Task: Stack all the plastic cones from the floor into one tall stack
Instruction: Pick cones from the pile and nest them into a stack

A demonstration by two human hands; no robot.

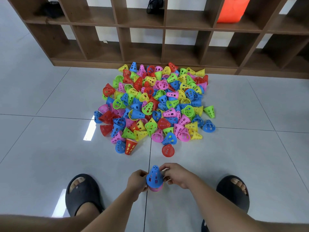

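Pale glossy floor tiles (50, 97) spread out below me, and a wooden cubby shelf (142, 25) runs along the far side of the room. Farthest left, outside my left hand, sits my left black slipper (83, 193). Next comes my left hand (137, 181), its fingers curled round the foot of a tiny stack, where a pink cone (156, 188) peeks out. Between my hands, touching both, stands a blue cone (154, 177), tip up and full of holes, seated over the pink one. My right hand (177, 176) pinches the blue cone's side with curled fingertips. Outside that hand is my right black slipper (234, 190).

I judge the stack has only just begun: two cones are nested and nearly everything is left. Straight ahead of my hands, well apart from them, lies the pile of cones (155, 104), a loose heap of red, yellow, green, pink and blue, tipped every way. A stray red cone (168, 150) lies between my hands and the heap. The next move, I think, calls for freeing one hand, reaching forward for that cone, turning it tip up and lowering it squarely over the blue one while the other hand steadies the base.
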